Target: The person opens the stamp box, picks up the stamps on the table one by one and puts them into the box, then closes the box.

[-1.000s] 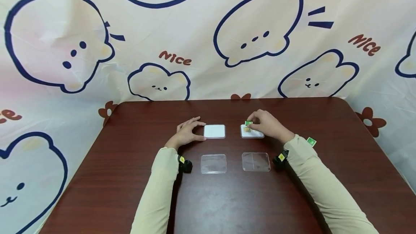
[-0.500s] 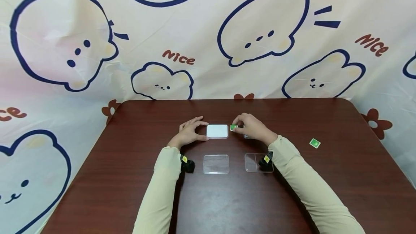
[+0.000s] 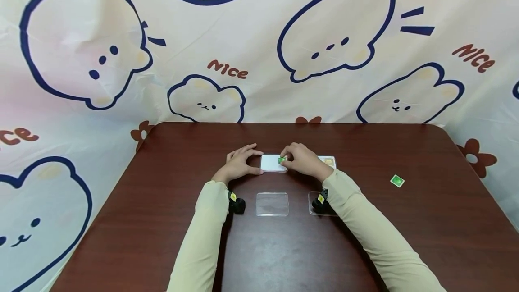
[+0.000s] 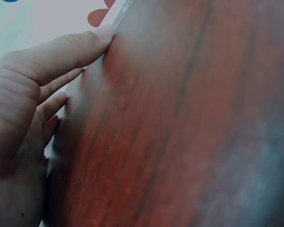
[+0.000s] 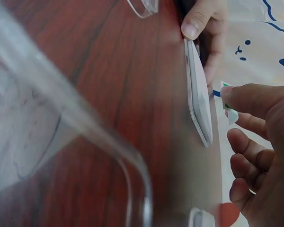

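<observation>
A white-topped flat case [image 3: 269,163] with a clear rim lies near the middle back of the table. My left hand [image 3: 237,166] steadies it, thumb and index finger at its two left corners; the left wrist view shows the thumb [image 4: 85,47] on the edge. In my right hand [image 3: 304,162], thumb and index finger pinch a small green postage stamp [image 3: 281,160] with a white jagged border. The stamp is close over the case's right end. The other right fingers [image 5: 244,163] hang loosely bent, as the right wrist view shows.
Behind the right hand, partly hidden, lies a second white case [image 3: 330,161] with a yellowish stamp on it. Another green stamp [image 3: 397,180] rests on the table at right. Two clear plastic lids lie nearer: one lid [image 3: 272,204] at left, the other lid [image 3: 314,212] under the right wrist.
My right hand has carried the green stamp leftward from the right case to over the left case. The left hand has stayed at its case. The head view has shifted slightly.
</observation>
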Tool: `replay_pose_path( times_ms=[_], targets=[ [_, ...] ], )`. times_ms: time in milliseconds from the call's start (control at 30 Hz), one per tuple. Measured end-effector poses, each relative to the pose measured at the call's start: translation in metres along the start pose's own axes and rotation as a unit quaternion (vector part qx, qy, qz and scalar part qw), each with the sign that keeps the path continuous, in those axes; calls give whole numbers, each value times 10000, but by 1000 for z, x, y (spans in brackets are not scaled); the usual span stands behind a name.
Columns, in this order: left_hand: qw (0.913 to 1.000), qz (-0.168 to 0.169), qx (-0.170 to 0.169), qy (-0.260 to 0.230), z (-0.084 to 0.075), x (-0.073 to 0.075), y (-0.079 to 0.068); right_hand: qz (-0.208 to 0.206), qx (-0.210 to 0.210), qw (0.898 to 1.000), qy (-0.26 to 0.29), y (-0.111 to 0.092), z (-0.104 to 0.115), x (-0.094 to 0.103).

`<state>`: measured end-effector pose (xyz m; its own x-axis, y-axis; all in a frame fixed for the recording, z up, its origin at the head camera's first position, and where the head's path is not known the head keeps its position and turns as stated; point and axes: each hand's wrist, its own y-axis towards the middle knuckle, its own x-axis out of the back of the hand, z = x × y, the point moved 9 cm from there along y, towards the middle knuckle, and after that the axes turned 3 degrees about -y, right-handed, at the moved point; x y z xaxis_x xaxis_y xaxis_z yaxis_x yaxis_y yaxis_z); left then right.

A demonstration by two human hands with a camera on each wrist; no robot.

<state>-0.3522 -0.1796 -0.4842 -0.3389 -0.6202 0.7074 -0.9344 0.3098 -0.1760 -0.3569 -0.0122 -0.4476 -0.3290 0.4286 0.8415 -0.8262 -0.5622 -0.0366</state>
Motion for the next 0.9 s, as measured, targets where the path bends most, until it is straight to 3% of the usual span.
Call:
replay_pose_path(
  times_ms=[367, 900],
  targets=[
    [9999, 80, -25, 112, -3, -1, 2, -57, 68, 9995, -304, 13, 7, -12],
    [10000, 42, 31, -8, 0, 0, -3, 244, 64, 9965, -797, 26, 21, -24]
  ],
)
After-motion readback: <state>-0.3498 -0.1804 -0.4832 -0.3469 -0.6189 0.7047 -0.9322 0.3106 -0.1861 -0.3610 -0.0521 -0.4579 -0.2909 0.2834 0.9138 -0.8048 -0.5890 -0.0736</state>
